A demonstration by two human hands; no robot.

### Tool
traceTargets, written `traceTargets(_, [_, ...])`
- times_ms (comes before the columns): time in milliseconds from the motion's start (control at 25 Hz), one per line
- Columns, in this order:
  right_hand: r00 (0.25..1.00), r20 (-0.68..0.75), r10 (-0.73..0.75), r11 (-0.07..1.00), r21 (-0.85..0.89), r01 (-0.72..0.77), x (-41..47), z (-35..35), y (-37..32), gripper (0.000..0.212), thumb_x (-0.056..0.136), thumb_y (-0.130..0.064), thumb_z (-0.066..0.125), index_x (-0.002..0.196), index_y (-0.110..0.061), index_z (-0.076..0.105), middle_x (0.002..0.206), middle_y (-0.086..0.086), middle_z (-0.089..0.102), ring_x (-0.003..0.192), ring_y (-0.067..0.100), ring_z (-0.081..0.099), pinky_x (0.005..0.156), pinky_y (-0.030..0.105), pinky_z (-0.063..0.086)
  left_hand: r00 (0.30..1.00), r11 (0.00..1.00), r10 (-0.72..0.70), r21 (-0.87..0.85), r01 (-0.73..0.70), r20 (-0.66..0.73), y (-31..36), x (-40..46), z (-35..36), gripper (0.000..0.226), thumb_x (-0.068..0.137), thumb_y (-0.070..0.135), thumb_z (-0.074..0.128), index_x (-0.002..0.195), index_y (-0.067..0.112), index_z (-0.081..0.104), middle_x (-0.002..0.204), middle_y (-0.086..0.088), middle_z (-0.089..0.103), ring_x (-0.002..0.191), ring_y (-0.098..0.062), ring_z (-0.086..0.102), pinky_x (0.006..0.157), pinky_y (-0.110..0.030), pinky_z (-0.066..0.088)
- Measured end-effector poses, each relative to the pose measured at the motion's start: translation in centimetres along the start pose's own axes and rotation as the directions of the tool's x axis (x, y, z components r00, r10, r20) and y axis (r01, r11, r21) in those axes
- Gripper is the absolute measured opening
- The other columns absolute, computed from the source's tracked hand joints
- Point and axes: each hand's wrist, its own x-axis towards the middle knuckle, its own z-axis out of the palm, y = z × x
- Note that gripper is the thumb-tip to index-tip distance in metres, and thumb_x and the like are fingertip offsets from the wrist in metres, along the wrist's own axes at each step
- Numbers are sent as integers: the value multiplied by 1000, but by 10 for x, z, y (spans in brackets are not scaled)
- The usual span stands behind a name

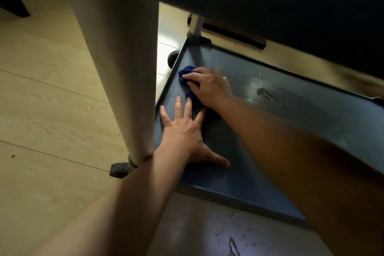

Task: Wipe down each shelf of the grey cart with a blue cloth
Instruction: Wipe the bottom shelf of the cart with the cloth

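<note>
The grey cart's bottom shelf (301, 114) lies low over the floor, seen from under a dark upper shelf (270, 2). A bunched blue cloth (185, 72) rests on the shelf near its far left corner. My right hand (209, 87) presses down on the cloth, fingers closed over it. My left hand (185, 133) lies flat on the shelf just in front of the cloth, fingers spread, holding nothing.
A thick pale cart post (116, 58) rises at the left front corner, with a dark caster (120, 169) below it. Another post (196, 27) stands at the far corner, a caster (173, 58) beside it. Light wooden floor (45, 93) surrounds the cart.
</note>
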Motion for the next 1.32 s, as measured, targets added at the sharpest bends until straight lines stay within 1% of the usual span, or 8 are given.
traceTargets(120, [999, 34, 42, 997, -62, -40, 3, -4, 16, 36, 101, -42, 43, 134, -42, 57, 141, -3, 56, 123, 25, 53, 95, 35, 41, 1000, 1000, 1, -15, -1, 3, 0, 0, -1, 161, 32, 111, 46, 163, 32, -4, 172, -14, -20, 154, -40, -27, 115, -78, -12])
traceTargets(240, [963, 84, 257, 966, -51, -253, -3, -19, 87, 41, 99, -38, 45, 139, -30, 54, 141, -1, 52, 124, 27, 49, 105, 38, 35, 1000, 1000, 3, -28, -3, -2, -1, -1, 0, 161, 32, 111, 47, 163, 32, -5, 172, -13, -20, 154, -38, -27, 116, -77, -11])
traceTargets(440, [760, -5, 650, 718, -325, -616, -110, -46, 240, 49, 98, -35, 36, 139, -16, 55, 147, 24, 46, 132, 45, 43, 111, 46, 32, 1000, 999, -8, -31, 9, 22, -1, 2, 0, 162, 30, 111, 46, 163, 34, -6, 171, -12, -22, 154, -39, -28, 116, -77, -12])
traceTargets(560, [629, -63, 775, 611, -183, -770, -159, -59, 271, 44, 95, -43, 38, 133, -35, 58, 140, 20, 51, 124, 50, 46, 106, 55, 37, 1000, 1000, -15, -15, 15, 23, 1, 0, -1, 162, 29, 112, 45, 163, 34, -6, 172, -12, -21, 154, -39, -27, 117, -77, -10])
traceTargets(640, [621, -93, 778, 619, -50, -784, -156, -58, 270, 37, 99, -37, 43, 130, -32, 62, 138, 21, 53, 122, 48, 48, 108, 55, 35, 999, 1000, -15, -12, 16, 42, 2, 0, -5, 163, 29, 112, 44, 163, 34, -6, 172, -12, -21, 155, -39, -26, 117, -77, -10])
traceTargets(920, [875, -273, 400, 903, 280, -326, -138, -46, 110, 29, 93, -23, 61, 119, -19, 72, 119, 14, 71, 108, 33, 64, 97, 37, 46, 975, 984, -28, 177, -11, 218, 15, -24, -35, 173, 26, 110, 53, 164, 26, -9, 173, -16, -13, 157, -44, -14, 124, -69, 0])
traceTargets(1120, [997, -14, 82, 953, 294, -75, -161, -2, 4, 36, 89, -44, 51, 120, -38, 67, 124, -5, 67, 106, 25, 61, 95, 48, 46, 923, 952, -46, 298, -75, 381, 9, -47, -57, 178, 33, 87, 84, 161, 20, -21, 172, -14, -18, 156, -46, -12, 122, -63, 22])
traceTargets(1320, [955, 223, -197, 973, 165, 162, -195, -8, 0, 34, 93, -48, 44, 120, -46, 63, 139, -14, 56, 99, 24, 52, 87, 47, 48, 954, 919, 5, 374, -123, 300, -2, -60, -36, 172, 42, 78, 90, 160, 20, -21, 172, -18, -15, 156, -50, -3, 116, -61, 40])
